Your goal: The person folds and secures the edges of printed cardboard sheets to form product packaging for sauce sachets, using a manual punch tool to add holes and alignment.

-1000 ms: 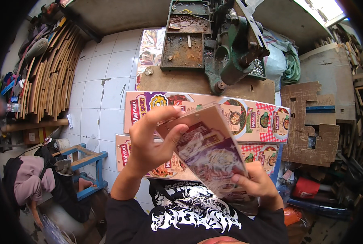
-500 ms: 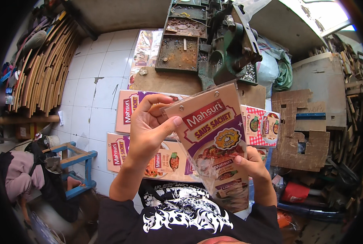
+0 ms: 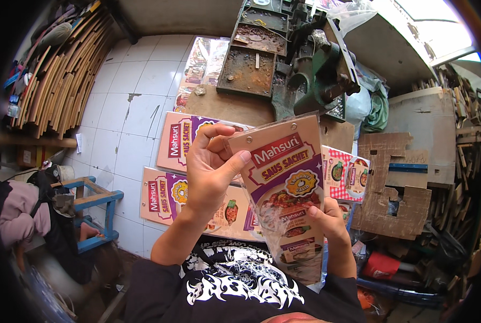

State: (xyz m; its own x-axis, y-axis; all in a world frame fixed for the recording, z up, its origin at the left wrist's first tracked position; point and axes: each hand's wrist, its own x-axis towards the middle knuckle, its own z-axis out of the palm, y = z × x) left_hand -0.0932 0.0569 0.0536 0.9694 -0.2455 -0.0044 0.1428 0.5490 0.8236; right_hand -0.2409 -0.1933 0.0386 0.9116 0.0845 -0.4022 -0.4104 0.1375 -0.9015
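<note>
Both my hands hold a long printed card (image 3: 286, 177) in clear plastic, tilted in front of my chest. It is beige and purple with food pictures, and metal eyelets sit near its two top corners. My left hand (image 3: 211, 175) pinches it at the upper left corner, thumb on the front. Along its right edge, my right hand (image 3: 332, 223) grips it with the thumb on the front; the other fingers are hidden behind. Similar cards lie below: an upper one (image 3: 171, 142) and a lower one (image 3: 157, 196), partly covered by my left arm.
A green metal machine (image 3: 326, 72) stands ahead on a wooden board, beside a dirty compartment tray (image 3: 246, 70). Red-checked cards (image 3: 337, 180) lie to the right, near cut cardboard (image 3: 377, 207). At left are a blue stool frame (image 3: 114, 215), stacked wooden strips (image 3: 62, 81) and another person (image 3: 22, 220).
The view has shifted slightly, so the machine and tray appear farther right. Both hands keep the same hold on the card, which has tilted a little more upright.
</note>
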